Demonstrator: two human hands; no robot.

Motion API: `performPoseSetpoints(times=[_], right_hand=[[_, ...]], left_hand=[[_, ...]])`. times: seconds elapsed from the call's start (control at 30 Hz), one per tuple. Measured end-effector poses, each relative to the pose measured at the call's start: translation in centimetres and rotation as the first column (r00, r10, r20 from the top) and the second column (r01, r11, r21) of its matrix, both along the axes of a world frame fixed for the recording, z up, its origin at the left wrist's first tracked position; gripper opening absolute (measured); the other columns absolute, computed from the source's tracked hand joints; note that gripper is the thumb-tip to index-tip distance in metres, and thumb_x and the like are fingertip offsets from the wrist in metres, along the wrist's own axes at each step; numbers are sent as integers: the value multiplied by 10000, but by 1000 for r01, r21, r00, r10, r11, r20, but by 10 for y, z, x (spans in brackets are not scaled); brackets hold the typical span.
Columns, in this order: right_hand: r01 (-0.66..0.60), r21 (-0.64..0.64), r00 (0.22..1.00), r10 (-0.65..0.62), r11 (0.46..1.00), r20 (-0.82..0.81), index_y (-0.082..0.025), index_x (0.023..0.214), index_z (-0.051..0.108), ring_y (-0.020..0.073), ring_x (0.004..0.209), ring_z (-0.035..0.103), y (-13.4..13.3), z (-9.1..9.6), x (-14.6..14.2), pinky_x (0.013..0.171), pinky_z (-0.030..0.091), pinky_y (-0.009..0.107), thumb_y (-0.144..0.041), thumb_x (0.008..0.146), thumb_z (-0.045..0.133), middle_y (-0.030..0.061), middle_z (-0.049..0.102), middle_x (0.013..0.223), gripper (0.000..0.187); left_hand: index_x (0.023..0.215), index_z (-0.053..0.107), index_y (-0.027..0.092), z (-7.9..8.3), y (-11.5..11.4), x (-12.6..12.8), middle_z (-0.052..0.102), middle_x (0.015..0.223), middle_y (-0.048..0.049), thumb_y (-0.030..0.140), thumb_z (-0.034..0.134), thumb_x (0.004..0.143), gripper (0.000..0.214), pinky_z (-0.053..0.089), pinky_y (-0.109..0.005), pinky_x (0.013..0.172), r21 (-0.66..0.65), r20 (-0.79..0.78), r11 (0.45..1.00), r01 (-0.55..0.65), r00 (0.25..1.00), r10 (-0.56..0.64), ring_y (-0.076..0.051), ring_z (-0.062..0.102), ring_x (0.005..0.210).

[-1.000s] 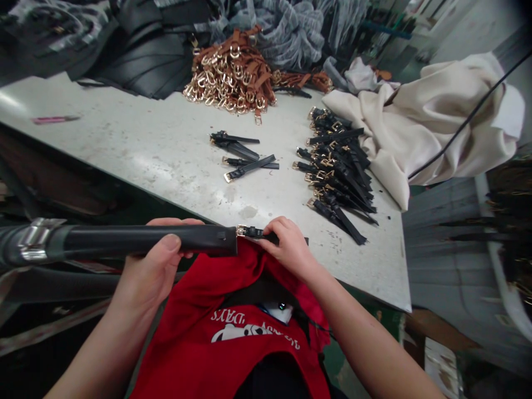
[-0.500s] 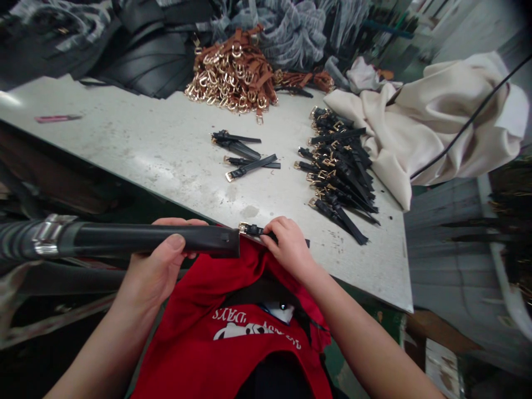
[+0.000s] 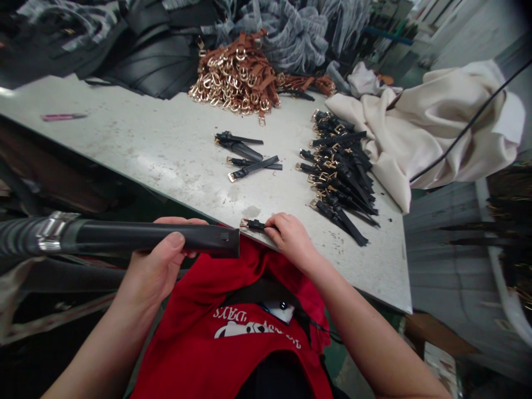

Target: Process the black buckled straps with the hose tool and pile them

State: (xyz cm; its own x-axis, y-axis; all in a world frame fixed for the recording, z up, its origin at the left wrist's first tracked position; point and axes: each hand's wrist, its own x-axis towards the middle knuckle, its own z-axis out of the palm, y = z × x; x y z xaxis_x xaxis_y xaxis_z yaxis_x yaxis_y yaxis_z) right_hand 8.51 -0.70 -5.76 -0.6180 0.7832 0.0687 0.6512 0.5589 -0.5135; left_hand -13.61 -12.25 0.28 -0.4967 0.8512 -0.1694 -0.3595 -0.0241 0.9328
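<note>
My left hand is wrapped round a black flat-ended hose nozzle, thumb on top and the other fingers underneath and behind. A metal clamp joins the nozzle to a ribbed hose at the left. In the fingers of my right hand is a short black buckle strap, pinched at the table's front edge. Its gold buckle points left, close to the nozzle's open end but apart from it. The strap's far end is hidden by my hand. On the table beyond lie several loose black buckle straps.
A larger pile of black buckle straps lies at the right of the pale table. Farther back are brown straps with gold buckles, black sheets and beige cloth. A pink-handled tool lies at the left.
My right hand has shifted slightly right and up with the buckle strap, so the buckle sits a little farther from the nozzle. The left hand holds the nozzle almost unmoved.
</note>
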Motion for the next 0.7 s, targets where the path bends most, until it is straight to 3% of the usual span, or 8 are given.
performPoseSetpoints(times=[0.13,0.33,0.5,0.7], right_hand=[[33,9,999,-33,999,-10,-194,893,636,235,902,583,-3,-5,-1,814,432,356,-203,856,623,89,664,918,41],[-4,43,998,7,999,-65,-196,939,655,231,915,600,-2,-8,3,841,453,372,-154,847,547,89,680,947,148],[-29,23,999,30,999,-34,-176,936,659,223,887,603,2,-7,3,824,455,358,-193,863,566,96,685,931,120],[33,36,998,-30,999,-63,-183,890,668,221,869,612,2,-8,0,805,456,344,-200,875,552,83,686,870,119]], left_hand=[[757,731,209,0,-1,-1,770,796,-60,359,870,541,297,451,-237,512,-7,6,1000,0,1000,0,-170,625,646],[751,735,220,-2,-3,-1,773,799,-50,361,873,531,295,471,-226,506,-17,4,1000,1,1000,-1,-172,645,646],[782,742,210,-4,-4,0,785,818,-63,358,871,561,295,467,-201,503,5,12,1000,27,1000,-27,-146,638,622],[774,736,222,-5,-6,1,786,805,-49,364,880,547,304,522,-245,554,3,30,1000,22,999,-22,-188,688,687]])
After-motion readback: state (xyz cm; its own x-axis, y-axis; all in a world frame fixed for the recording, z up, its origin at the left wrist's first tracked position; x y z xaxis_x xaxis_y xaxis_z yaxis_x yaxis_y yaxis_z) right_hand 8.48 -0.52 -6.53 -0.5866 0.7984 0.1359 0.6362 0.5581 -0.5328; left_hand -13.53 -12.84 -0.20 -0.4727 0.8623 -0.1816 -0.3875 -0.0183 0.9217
